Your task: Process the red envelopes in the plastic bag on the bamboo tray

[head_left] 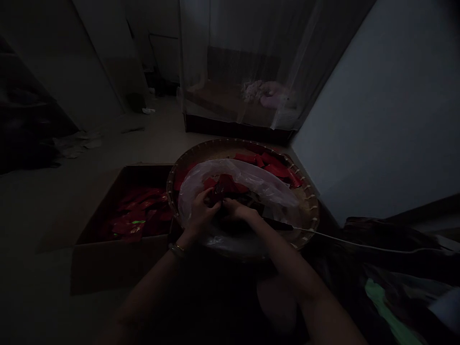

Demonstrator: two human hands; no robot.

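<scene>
In dim light, my left hand [200, 213] and my right hand [237, 210] meet over a clear plastic bag [273, 189] that lies in a round woven basket [312, 201]. Both hands have their fingers curled around a small dark red packet [224, 187] held between them. More red packets [268, 163] lie at the far side of the basket. A bangle sits on my left wrist [178, 249].
A cardboard box [118, 268] with several red packets [138, 211] stands left of the basket. A thin white cable [359, 245] runs right from the basket. A netted bed frame [247, 96] stands behind. A wall [388, 120] rises at right; dark cloth [395, 287] lies below it.
</scene>
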